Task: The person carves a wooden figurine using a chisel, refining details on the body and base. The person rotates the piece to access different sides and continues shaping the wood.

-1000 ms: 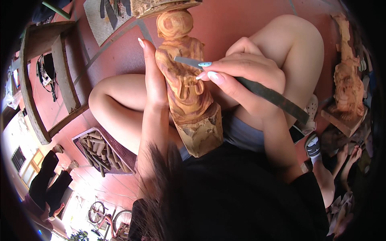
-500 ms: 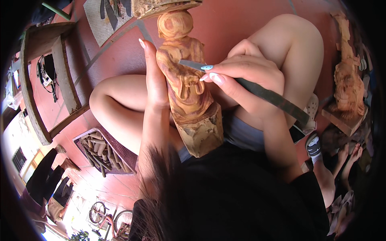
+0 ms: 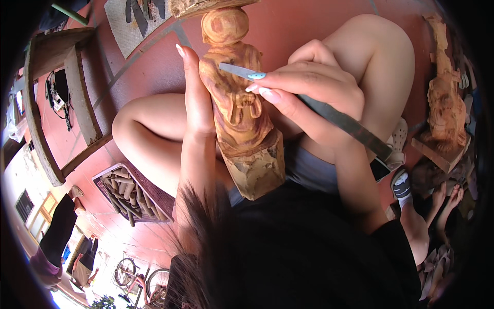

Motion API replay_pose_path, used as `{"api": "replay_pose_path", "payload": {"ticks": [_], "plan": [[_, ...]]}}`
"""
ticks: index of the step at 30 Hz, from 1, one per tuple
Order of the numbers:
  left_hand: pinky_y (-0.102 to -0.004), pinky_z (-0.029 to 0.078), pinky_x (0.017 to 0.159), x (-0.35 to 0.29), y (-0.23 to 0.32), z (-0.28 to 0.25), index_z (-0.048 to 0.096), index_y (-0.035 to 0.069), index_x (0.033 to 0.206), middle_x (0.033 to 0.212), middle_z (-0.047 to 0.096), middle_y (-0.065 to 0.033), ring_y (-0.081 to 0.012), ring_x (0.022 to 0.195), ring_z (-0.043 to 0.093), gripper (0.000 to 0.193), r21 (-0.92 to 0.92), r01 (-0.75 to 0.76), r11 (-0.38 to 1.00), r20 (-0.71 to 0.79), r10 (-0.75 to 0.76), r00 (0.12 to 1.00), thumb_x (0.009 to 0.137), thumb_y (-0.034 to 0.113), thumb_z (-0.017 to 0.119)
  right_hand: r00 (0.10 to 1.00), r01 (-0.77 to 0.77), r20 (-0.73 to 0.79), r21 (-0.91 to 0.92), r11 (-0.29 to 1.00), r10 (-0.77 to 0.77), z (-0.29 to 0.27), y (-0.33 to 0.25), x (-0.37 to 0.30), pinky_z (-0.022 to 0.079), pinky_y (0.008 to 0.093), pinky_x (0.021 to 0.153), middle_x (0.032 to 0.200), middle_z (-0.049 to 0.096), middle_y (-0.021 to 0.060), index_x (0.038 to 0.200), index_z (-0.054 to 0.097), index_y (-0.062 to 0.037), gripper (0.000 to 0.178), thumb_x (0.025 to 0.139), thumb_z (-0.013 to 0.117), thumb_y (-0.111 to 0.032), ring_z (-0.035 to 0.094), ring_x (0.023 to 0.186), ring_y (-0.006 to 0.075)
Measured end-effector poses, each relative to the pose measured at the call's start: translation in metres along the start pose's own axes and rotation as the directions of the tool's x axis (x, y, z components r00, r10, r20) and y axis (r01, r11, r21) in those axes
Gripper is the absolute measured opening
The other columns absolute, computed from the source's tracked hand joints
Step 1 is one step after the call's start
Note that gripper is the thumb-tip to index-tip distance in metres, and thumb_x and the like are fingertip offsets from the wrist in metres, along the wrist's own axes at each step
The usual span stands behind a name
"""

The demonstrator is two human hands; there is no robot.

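Wooden statue (image 3: 244, 129), one of two, upper centre, is cupped by the left hand (image 3: 198, 105); the right hand (image 3: 323, 87) tightly pinches one chisel (image 3: 355, 131).

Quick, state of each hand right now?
Left hand: against the carved wooden figure's left side; fingers mostly hidden, so grip can't be told.
Right hand: closed, holding a flat metal tool.

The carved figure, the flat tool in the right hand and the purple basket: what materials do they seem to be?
Carved figure: wood, apparently unpainted, with swirling grain.
Flat tool: probably metal, grey and slightly shiny near the tip, dark farther back.
Purple basket: likely plastic, with perforated walls.
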State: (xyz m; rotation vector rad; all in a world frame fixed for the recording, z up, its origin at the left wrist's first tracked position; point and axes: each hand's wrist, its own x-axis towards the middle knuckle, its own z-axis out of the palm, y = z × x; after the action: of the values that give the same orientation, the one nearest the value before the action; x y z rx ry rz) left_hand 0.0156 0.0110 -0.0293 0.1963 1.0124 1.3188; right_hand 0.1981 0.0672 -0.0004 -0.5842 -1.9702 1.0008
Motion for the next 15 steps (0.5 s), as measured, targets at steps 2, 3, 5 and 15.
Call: {"api": "replay_pose_path", "payload": {"ticks": [2, 3, 5, 15], "plan": [[-0.0375, 0.048, 0.096, 0.0004, -0.0014, -0.0016, 0.044, -0.003, 0.133, 0.124, 0.056, -0.016, -0.0242, 0.11, 0.059, 0.085, -0.002, -0.006, 1.0, 0.009, 0.006, 1.0, 0.094, 0.07, 0.03, 0.999, -0.018, -0.028, -0.015, 1.0, 0.018, 0.0026, 0.0007, -0.0028, 0.039, 0.0292, 0.068, 0.079, 0.072, 0.0009, 0.091, 0.074, -0.006, 0.016, 0.075, 0.073, -0.003, 0.054, 0.07, 0.0163], [-0.0375, 0.048, 0.096, 0.0019, -0.0035, -0.0042, 0.044, -0.003, 0.133, 0.124, 0.056, -0.0161, -0.0242, 0.109, 0.059, 0.085, -0.017, -0.009, 1.0, -0.004, 0.009, 1.0, 0.094, 0.07, 0.03, 0.999, -0.024, -0.034, -0.029, 0.999, 0.023, 0.0029, 0.0008, -0.0038, 0.038, 0.0295, 0.068, 0.078, 0.071, -0.0007, 0.09, 0.074, -0.0076, 0.016, 0.075, 0.074, -0.004, 0.054, 0.071, 0.0159], [-0.0373, 0.048, 0.096, 0.0043, -0.0033, -0.0047, 0.045, -0.003, 0.133, 0.123, 0.057, -0.0161, -0.0241, 0.109, 0.059, 0.085, -0.019, -0.021, 1.0, -0.031, 0.02, 0.999, 0.094, 0.07, 0.03, 0.999, -0.033, -0.011, -0.083, 0.996, 0.032, -0.0012, -0.0017, -0.0075, 0.038, 0.0298, 0.069, 0.078, 0.071, -0.0008, 0.091, 0.074, -0.0084, 0.017, 0.074, 0.075, -0.005, 0.053, 0.071, 0.0159], [-0.0363, 0.05, 0.093, 0.0048, -0.0033, -0.0038, 0.048, -0.003, 0.13, 0.119, 0.06, -0.0152, -0.0232, 0.105, 0.061, 0.085, -0.029, 0.004, 1.0, -0.003, -0.004, 1.0, 0.094, 0.071, 0.029, 1.0, -0.031, -0.002, -0.105, 0.994, 0.031, -0.0026, 0.0, -0.0087, 0.038, 0.0296, 0.068, 0.077, 0.071, -0.0013, 0.093, 0.075, -0.0088, 0.018, 0.074, 0.075, -0.006, 0.052, 0.07, 0.0155]]}}
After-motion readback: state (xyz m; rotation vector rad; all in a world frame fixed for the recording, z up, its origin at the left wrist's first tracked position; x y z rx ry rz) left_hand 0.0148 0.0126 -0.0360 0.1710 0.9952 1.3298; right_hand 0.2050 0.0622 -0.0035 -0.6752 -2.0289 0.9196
